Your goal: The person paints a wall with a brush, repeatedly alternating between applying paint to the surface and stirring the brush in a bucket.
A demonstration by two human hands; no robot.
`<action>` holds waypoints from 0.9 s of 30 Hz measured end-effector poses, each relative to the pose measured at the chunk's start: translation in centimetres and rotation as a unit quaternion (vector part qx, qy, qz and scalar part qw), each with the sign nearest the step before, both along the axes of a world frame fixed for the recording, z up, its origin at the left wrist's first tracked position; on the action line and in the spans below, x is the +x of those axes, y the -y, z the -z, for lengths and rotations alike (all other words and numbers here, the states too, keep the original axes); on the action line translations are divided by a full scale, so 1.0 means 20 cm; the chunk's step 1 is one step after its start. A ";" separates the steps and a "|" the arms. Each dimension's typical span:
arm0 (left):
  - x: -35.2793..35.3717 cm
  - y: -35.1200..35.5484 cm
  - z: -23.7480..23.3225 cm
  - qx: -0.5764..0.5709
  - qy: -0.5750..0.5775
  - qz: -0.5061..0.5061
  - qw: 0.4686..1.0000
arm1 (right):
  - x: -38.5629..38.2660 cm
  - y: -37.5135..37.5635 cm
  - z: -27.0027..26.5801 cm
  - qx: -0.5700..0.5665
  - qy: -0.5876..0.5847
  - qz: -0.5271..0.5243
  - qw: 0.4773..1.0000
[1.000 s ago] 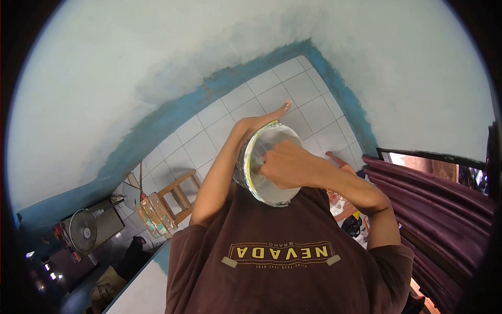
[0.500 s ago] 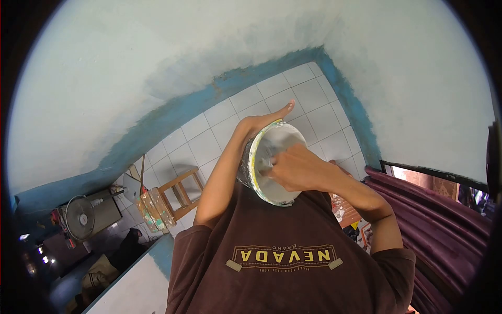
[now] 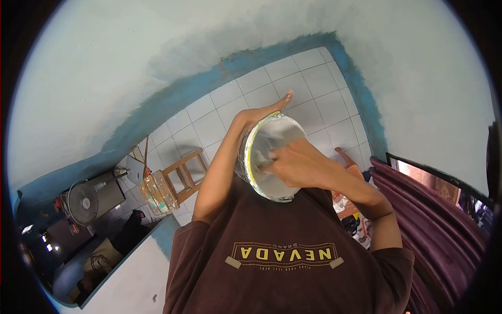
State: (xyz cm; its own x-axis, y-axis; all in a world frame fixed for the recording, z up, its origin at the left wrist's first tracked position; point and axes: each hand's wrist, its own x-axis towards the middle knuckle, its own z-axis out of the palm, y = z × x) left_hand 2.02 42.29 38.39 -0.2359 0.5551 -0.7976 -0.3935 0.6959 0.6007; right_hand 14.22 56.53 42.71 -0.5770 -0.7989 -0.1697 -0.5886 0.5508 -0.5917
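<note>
A round paint bucket (image 3: pixel 249 162) with a white, paint-smeared rim and a yellow stripe is held tilted against my brown T-shirt. My left hand (image 3: pixel 264 111) is closed around its far left side, forearm along the wall and thumb sticking out past the rim. Inside the mouth is my right hand (image 3: pixel 299 166), fingers curled and blurred by motion. Something may be in those fingers, but I cannot make it out. Pale greyish-white paint or coating shows inside the bucket.
A wooden stepladder or stool (image 3: pixel 183 178) with paint spots stands left. Beyond it is a fan (image 3: pixel 82 202). Pale walls with a blue lower band (image 3: pixel 219 70) meet the tiled floor (image 3: pixel 308 89). A maroon curtain (image 3: pixel 423 209) hangs right, near an orange object (image 3: pixel 355 171).
My right hand has shifted slightly inside the bucket, its fingers blurred in both frames. The bucket sits slightly higher and further left in view. My head view has shifted a little.
</note>
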 end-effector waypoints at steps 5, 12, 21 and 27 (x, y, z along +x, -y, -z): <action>-0.01 0.12 0.07 0.009 0.013 0.042 0.999 | 0.00 0.15 0.06 0.030 -0.115 0.132 0.984; -0.04 0.61 0.21 0.083 -0.022 -0.021 0.996 | -0.06 0.53 -0.01 0.175 -0.008 -0.015 0.984; 0.02 1.24 0.40 0.151 -0.035 -0.073 0.985 | 0.03 1.14 -0.02 0.080 -0.009 0.086 0.993; 0.03 1.36 0.27 0.123 0.042 -0.055 0.990 | 0.07 1.37 -0.20 0.092 0.029 0.080 0.992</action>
State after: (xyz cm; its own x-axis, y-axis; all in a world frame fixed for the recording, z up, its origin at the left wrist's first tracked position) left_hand 2.64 15.09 33.01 -0.2442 0.7099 -0.6607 -0.5138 0.4831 0.7090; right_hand 15.61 29.09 46.74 -0.6789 -0.6509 -0.3396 -0.4537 0.7356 -0.5030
